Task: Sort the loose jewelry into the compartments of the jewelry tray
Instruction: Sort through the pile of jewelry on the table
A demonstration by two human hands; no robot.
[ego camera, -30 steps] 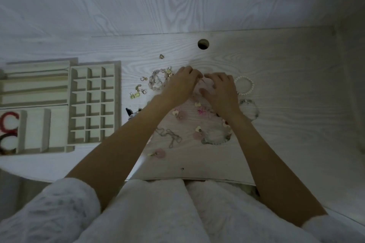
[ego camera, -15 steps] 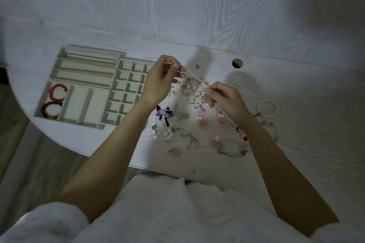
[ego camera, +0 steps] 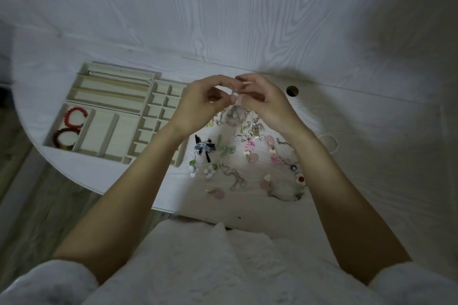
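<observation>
Both hands, left hand (ego camera: pixel 198 104) and right hand (ego camera: pixel 265 104), pinched one tiny piece (ego camera: pixel 234 93) together above the pile (ego camera: pixel 247 153); it could've easily slipped back in and tangled.

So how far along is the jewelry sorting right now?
Barely started. Done: red and dark hoop bracelets sit in one compartment of the cream jewelry tray. In hand: left hand and right hand pinch a small piece. Left: the scattered earrings and chains on the white table.
</observation>
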